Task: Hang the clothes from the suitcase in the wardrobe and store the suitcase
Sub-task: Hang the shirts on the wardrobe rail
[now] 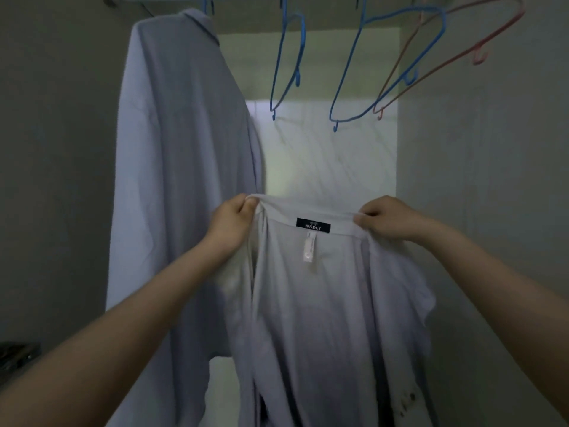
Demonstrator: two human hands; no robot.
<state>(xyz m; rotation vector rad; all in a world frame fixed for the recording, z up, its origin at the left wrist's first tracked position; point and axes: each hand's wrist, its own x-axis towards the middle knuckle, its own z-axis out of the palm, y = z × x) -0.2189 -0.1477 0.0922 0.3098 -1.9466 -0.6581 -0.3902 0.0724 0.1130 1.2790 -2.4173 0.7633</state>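
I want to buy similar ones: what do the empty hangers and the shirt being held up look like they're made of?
The blue hangers and pink hanger look like thin moulded plastic, smooth and slightly glossy, though coated wire cannot be ruled out. The white shirt gripped by the left hand and right hand seems a light woven fabric, matte and softly creased, perhaps cotton.
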